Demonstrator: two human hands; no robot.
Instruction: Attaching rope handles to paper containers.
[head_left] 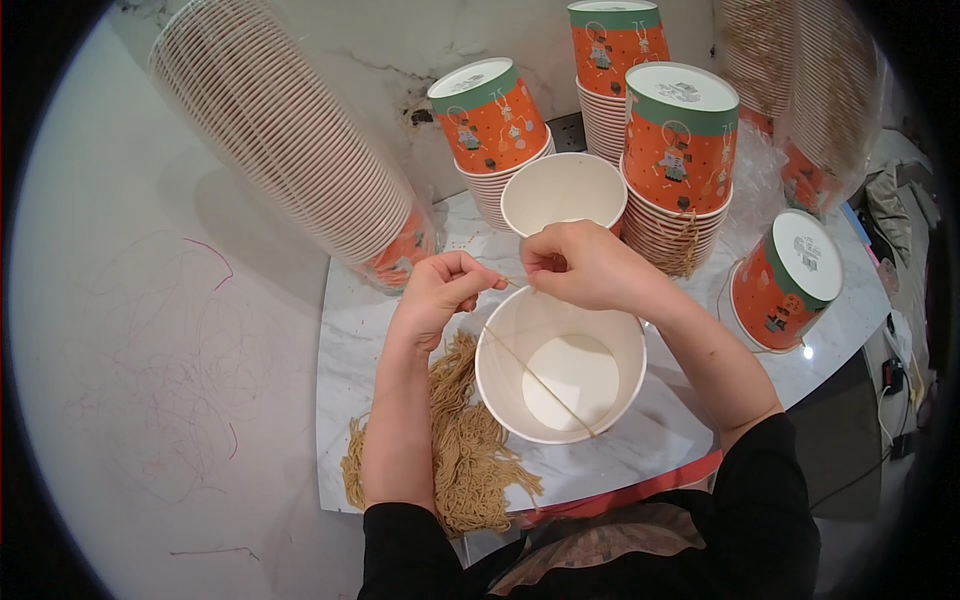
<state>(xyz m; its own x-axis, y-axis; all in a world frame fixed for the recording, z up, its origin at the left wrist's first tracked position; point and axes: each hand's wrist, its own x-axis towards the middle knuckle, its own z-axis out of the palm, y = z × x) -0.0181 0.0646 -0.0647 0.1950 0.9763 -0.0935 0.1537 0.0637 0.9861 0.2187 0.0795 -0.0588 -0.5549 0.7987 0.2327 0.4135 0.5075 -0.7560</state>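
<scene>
A white-lined paper tub [630, 395] stands upright before me, its mouth facing up. One thin tan cord [541, 382] runs slantwise across that mouth to the near rim. At the far rim my left hand [440, 296] pinches a piece of cord between thumb and fingertips. Close beside it, my right hand [590, 264] is closed on the cord too, its fingertips partly hidden. A short length of cord spans the small gap between both hands. Under and beside my left forearm lies a tangled heap of tan cords [480, 470].
Behind are an upright open tub [545, 190] and stacks of upturned orange-and-green tubs [680, 150]. A tall bagged stack [290, 140] leans at the left by the wall. One upturned tub [775, 290] with cord around it sits at right. Cables [905, 370] hang beyond the table edge.
</scene>
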